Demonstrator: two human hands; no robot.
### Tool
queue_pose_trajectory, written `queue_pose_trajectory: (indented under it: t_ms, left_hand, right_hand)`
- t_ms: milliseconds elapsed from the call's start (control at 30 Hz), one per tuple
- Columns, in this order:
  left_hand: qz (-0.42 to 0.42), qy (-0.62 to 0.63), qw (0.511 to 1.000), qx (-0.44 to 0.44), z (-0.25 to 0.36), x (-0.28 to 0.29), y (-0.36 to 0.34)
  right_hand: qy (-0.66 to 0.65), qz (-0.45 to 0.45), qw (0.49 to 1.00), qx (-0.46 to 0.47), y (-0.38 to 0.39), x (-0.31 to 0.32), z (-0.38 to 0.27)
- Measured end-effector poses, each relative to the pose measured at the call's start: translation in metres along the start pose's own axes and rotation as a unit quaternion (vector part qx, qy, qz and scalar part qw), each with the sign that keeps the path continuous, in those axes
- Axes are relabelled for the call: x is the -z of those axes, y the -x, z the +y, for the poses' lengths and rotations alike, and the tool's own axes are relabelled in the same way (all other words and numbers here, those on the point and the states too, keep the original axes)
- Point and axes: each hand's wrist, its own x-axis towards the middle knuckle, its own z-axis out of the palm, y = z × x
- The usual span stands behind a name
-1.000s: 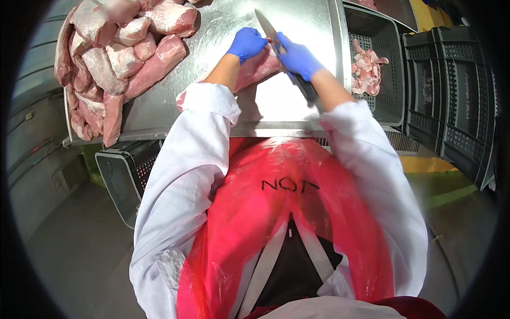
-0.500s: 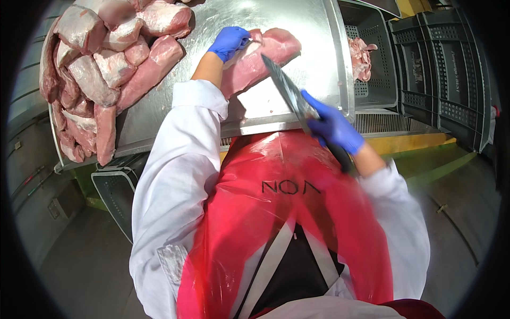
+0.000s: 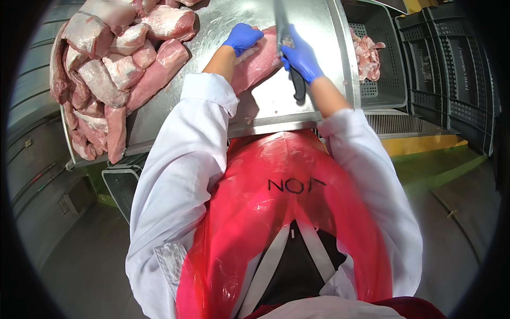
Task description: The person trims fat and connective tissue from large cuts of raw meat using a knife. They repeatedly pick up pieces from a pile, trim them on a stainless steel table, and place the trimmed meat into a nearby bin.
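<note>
The blue-gloved left hand [image 3: 243, 39] is pinching the meat [image 3: 256, 65] along its side toward the desk's far edge, the fingers curling tightly in. The meat is lying slantwise on the desk [image 3: 265, 110], between the pile [image 3: 109, 69] and the desk's right edge, with one end slanting down toward the near edge and the left sleeve [image 3: 183, 133]. The blue-gloved right hand [image 3: 303, 57] is closing around the knife [image 3: 281, 24], gripping it where handle and blade are meeting. The blade is pointing toward the far edge and passing over the right-hand end of the meat; it is blurring, so whether it is touching the meat cannot be told. The black handle is sticking out below the hand toward the near edge.

The pile, many pink pieces with pale fat, is covering the desk's left edge and reaching down to the near-left corner. Beyond the right edge, trimmings [image 3: 368, 59] are lying in a grey crate [image 3: 390, 64], and black crates [image 3: 451, 69] are standing farther right. Below the near edge, toward the near-left corner, another crate [image 3: 118, 183] is partly showing behind the left sleeve. A red apron [image 3: 244, 223] is hanging in front of the desk's near edge.
</note>
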Motion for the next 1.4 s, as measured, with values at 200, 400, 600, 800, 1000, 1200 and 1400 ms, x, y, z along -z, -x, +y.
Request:
queue_pose_trajectory:
  t_ms: [200,400,600,800,1000,1200,1400]
  left_hand:
    - [0.060,-0.002,0.998,-0.015,-0.002,0.001,0.008]
    - [0.053,-0.265,0.949,-0.161,0.001,0.005,-0.004]
    - [0.048,-0.092,0.987,-0.126,-0.003,0.040,-0.001]
    - [0.037,-0.074,0.990,-0.116,-0.007,0.055,-0.014]
    - [0.025,-0.002,0.984,-0.177,0.012,0.067,0.035]
    - [0.060,0.027,0.978,-0.197,0.017,0.091,0.070]
    - [0.039,0.019,0.978,-0.202,0.029,0.093,0.097]
  right_hand:
    - [0.141,-0.161,0.974,-0.073,0.036,-0.001,-0.011]
    - [0.179,-0.171,0.969,-0.011,-0.025,-0.017,0.005]
    - [0.183,-0.235,0.953,-0.057,0.060,-0.005,-0.005]
    - [0.226,-0.195,0.954,0.004,0.008,-0.045,0.001]
    - [0.263,-0.228,0.938,-0.002,0.070,-0.043,0.002]
    - [0.416,-0.186,0.882,0.117,0.066,-0.073,0.014]
    - [0.291,-0.180,0.939,0.016,0.051,-0.092,0.001]
